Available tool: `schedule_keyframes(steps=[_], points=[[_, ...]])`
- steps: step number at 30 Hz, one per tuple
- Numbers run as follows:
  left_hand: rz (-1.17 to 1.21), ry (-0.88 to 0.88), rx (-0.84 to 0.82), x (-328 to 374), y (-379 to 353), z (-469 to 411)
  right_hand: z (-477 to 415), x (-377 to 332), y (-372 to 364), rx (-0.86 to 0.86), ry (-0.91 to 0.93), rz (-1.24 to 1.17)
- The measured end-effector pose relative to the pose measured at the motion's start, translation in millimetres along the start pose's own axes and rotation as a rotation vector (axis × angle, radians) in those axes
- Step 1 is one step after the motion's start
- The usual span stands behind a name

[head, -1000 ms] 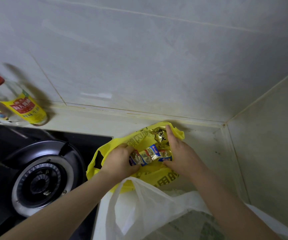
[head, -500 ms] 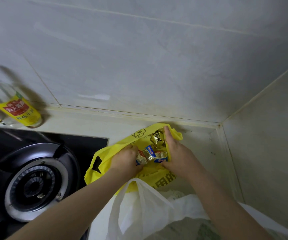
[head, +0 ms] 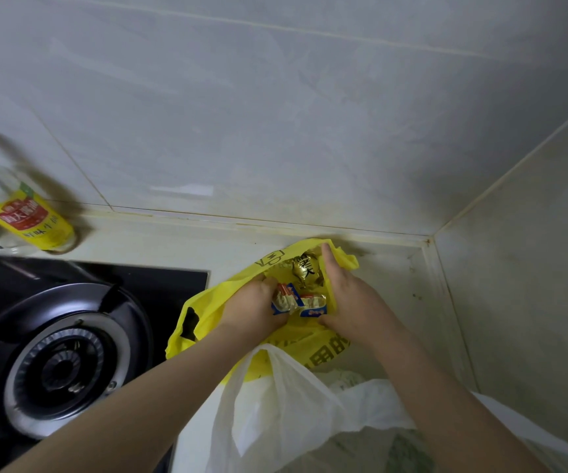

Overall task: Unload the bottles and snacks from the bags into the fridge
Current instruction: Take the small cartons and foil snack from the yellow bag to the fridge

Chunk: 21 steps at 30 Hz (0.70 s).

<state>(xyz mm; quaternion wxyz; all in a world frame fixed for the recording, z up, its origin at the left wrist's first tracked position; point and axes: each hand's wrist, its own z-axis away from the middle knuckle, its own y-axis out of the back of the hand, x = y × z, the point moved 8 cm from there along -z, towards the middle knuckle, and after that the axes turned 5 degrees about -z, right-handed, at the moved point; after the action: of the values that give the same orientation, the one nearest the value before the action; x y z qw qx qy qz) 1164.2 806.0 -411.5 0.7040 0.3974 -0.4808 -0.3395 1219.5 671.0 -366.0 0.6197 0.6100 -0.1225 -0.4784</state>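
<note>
At the far left a clear bottle (head: 26,216) with a red cap leans on the counter (head: 388,268) by the tiled wall. Its yellow label carries a red panel of white characters, too blurred to read. Below it sits a black hob with a round gas burner (head: 61,367).

Right of the hob a yellow bag (head: 207,308) lies open on the counter, printed with black characters; the two near its lower edge read "用的". Both hands are inside its mouth. The left hand (head: 253,308) has its fingers curled round the left end of a snack packet (head: 298,302), a crinkled silver wrapper with blue and red ends whose print is too small to read. The packet lies between the two hands, inside the bag. Just behind it sits a gold packet (head: 304,268) marked with black characters.

The right hand (head: 351,302) touches the packet's blue end, its fingers stretched up the bag's inner side to the rim; whether it grips the packet cannot be told.

A white bag (head: 275,404) lies crumpled beneath the forearms.
</note>
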Motion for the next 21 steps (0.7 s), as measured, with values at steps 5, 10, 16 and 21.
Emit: schedule_keyframes(steps=[5, 10, 16, 21], points=[[0.135, 0.082, 0.019, 2, -3, -3, 1, 3, -1, -0.005, -0.007, -0.001], [0.173, 0.106, 0.010, 2, -10, -4, 3, 8, 2, -0.024, -0.028, -0.024], [0.130, 0.066, 0.004, 6, -17, -11, 9, 10, 11, -0.002, -0.028, -0.048], [0.105, 0.043, 0.005, 10, -22, -13, 14, 10, 19, 0.029, -0.018, -0.060]])
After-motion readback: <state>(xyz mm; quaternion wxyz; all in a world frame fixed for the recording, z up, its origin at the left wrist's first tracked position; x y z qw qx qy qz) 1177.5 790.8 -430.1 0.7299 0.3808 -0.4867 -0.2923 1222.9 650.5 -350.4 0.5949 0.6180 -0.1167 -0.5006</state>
